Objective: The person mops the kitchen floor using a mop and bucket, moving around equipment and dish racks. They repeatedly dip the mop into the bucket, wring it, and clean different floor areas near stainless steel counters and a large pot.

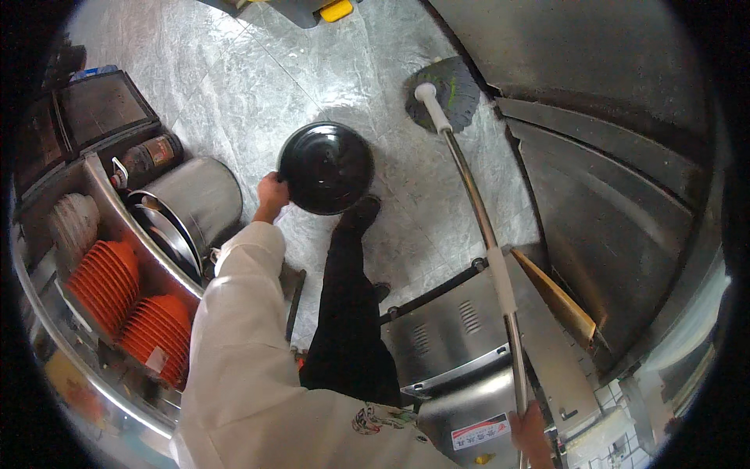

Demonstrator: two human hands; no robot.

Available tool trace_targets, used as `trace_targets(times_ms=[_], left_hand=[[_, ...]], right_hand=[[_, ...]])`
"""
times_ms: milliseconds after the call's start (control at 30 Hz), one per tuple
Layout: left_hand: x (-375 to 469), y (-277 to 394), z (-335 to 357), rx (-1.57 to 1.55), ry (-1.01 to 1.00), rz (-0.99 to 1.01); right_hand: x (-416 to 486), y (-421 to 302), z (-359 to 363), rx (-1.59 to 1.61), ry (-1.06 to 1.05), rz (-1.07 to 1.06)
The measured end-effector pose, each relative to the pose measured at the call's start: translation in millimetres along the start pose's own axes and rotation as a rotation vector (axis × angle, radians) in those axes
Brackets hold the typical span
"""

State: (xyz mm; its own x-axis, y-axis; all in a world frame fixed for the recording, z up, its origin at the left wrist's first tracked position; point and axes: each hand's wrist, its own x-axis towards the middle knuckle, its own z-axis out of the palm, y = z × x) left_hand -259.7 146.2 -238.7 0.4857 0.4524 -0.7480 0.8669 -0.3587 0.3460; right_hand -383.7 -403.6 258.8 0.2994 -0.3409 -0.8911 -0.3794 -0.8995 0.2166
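Observation:
My left hand [273,196] grips the near-left rim of a round black basin [326,168], its dark interior glossy with reflections. The basin is over the floor just ahead of my foot; I cannot tell whether it touches the floor. Low at the right, my right hand [530,437] is closed around the metal handle [471,193] of a mop. That handle runs away from me to a white socket, where a dark grey mop head [450,97] lies spread on the floor against the base of the steel panel.
Wet-looking grey tiles [234,99] cover the floor. On the left, a steel shelf unit [137,225] holds stacked orange dishes [155,334], near a metal pot [205,190] and a bottle [146,157]. Steel panels [609,182] line the right; a steel appliance [451,328] stands close by me.

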Motion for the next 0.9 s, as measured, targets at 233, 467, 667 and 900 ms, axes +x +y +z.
trace_targets(times_ms=[233,467,667,900], left_hand=[[41,-89,-47,0.222,0.106,-0.008],[55,-114,-52,0.352,0.127,-0.085],[4,-95,-48,0.309,0.468,0.013],[-290,4,124,0.276,-0.82,0.832]], right_hand=[[-74,54,41,-0.16,-0.17,0.2],[-131,56,89,-0.215,-0.113,0.02],[-138,45,116,-0.107,-0.117,0.138],[-161,58,140,-0.041,-0.024,0.113]])
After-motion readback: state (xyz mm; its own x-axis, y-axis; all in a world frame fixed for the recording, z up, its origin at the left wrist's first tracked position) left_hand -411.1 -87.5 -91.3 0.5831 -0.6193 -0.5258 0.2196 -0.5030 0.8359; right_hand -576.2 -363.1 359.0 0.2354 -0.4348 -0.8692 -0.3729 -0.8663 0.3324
